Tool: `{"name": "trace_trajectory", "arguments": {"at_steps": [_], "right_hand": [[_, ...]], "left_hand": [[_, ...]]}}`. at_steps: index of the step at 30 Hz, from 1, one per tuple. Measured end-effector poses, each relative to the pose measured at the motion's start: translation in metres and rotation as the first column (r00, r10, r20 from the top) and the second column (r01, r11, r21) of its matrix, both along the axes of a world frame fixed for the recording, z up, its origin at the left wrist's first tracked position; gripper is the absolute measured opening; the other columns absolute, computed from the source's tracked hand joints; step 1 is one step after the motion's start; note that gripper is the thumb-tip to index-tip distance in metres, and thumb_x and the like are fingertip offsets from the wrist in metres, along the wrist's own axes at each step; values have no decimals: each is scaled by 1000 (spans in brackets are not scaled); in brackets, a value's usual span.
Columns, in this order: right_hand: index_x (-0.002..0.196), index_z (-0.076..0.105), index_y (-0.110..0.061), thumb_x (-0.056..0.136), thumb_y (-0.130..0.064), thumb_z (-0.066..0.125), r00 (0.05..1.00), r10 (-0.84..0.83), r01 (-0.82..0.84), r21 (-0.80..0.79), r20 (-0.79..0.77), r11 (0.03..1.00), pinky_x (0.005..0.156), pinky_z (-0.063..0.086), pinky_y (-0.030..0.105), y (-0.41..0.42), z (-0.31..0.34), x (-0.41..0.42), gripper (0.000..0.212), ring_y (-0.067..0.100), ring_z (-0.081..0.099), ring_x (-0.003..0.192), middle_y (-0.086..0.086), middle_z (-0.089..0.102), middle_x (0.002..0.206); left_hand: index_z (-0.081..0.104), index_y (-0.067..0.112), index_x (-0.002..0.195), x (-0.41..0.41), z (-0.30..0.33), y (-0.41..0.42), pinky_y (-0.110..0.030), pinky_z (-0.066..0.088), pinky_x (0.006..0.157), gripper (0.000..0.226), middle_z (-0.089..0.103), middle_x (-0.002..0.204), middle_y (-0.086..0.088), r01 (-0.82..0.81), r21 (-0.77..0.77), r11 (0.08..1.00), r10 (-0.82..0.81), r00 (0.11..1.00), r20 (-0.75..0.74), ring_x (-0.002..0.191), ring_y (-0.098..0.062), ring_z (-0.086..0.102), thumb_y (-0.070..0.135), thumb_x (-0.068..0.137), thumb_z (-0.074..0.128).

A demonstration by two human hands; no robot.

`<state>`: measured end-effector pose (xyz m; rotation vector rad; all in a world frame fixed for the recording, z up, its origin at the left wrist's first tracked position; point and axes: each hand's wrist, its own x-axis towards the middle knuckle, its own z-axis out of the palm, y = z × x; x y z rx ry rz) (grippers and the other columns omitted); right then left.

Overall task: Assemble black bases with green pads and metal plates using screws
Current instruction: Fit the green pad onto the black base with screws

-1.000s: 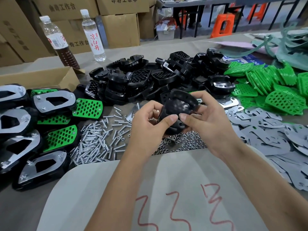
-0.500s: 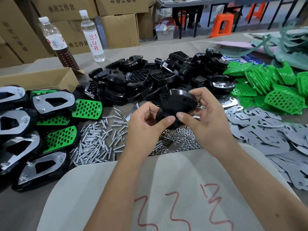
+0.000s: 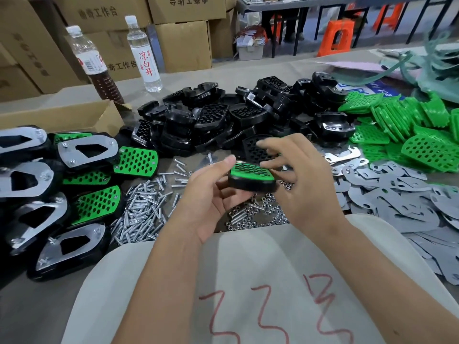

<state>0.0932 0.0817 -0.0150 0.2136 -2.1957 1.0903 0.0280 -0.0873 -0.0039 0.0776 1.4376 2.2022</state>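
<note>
Head view: centre of frame, above the scattered screws (image 3: 139, 214).
Base (image 3: 250, 183): glossy black plastic, rounded, holding a flat green pad (image 3: 250, 171) pierced with holes.
Left hand (image 3: 206, 202): palm up, thumb and fingers gripping the base.
Right hand (image 3: 305, 180): blurred, fingers spread loosely just over the pad, gripping nothing.

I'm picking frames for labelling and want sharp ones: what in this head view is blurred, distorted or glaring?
Head view: the right hand is motion-blurred at its fingers; the left hand and the black base with its green pad it holds are mildly soft. Wide-angle distortion bends the cardboard boxes and the table edges. Soft glare sits on the metal plates at the left; shadows are weak.
</note>
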Motion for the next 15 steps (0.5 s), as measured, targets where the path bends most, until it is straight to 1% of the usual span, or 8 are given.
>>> {"name": "trace_trajectory", "arguments": {"at_steps": [2, 3, 4, 6, 8, 11, 13, 15], "right_hand": [[131, 54, -26, 81, 19, 64, 996, 48, -32, -196, 79, 980, 84, 63, 28, -1, -1, -2, 69, 11, 70, 110, 1, 55, 123], [131, 50, -28, 82, 17, 67, 993, 44, -16, -235, 113, 972, 84, 62, 26, -1, -3, -1, 69, 10, 69, 111, 1, 55, 124], [129, 49, -28, 82, 13, 72, 989, 18, 11, -196, 147, 980, 81, 61, 24, 0, -5, -2, 66, 10, 68, 109, 0, 55, 122], [119, 54, -26, 81, -3, 84, 978, -35, 26, 48, 206, 999, 72, 55, 21, 3, -8, -1, 54, 8, 63, 98, -9, 57, 112], [117, 61, -24, 82, -18, 85, 970, 19, -77, 234, 241, 969, 75, 44, 22, 2, -7, 1, 43, 7, 54, 93, -14, 57, 103], [112, 67, -22, 87, -25, 82, 951, 134, -227, 336, 277, 914, 85, 44, 29, -5, -4, 2, 30, 5, 48, 95, -14, 58, 100], [107, 69, -22, 91, -25, 78, 928, 190, -309, 376, 321, 874, 89, 44, 33, -9, -3, 2, 19, 7, 46, 96, -12, 58, 100], [107, 73, -22, 95, -23, 74, 910, 205, -349, 401, 360, 847, 90, 42, 31, -13, -2, 2, 12, 7, 42, 98, -12, 54, 100]], "left_hand": [[69, 5, 111, -3, -1, -4, -28, 61, 55, 36, 79, 96, -15, -74, -63, 995, 71, 997, -43, 74, -22, 77, 13, 77, 77], [67, 5, 119, -4, -2, -5, -33, 62, 58, 38, 79, 101, -15, -109, -106, 988, 103, 993, -61, 80, -25, 78, 4, 82, 74], [65, 4, 125, -6, -3, -5, -38, 64, 66, 40, 79, 107, -17, -153, -131, 979, 145, 987, -73, 89, -31, 78, -1, 86, 71], [66, 2, 124, -8, -4, -6, -48, 63, 79, 35, 77, 114, -20, -252, -115, 961, 244, 966, -79, 103, -40, 75, -5, 90, 65], [70, 3, 115, -11, -3, -9, -53, 65, 79, 27, 76, 113, -21, -351, -91, 932, 344, 935, -90, 101, -40, 75, -7, 91, 62], [72, 9, 103, -17, -4, -14, -39, 64, 65, 22, 78, 97, -10, -481, -47, 875, 476, 875, -95, 84, -25, 77, -7, 91, 63], [71, 11, 103, -18, -5, -16, -41, 65, 70, 22, 78, 95, -6, -515, -14, 857, 513, 855, -76, 84, -21, 76, -6, 92, 63], [70, 11, 105, -19, -6, -16, -46, 64, 80, 23, 77, 96, -5, -518, -12, 855, 515, 853, -82, 85, -21, 75, -6, 92, 62]]}}
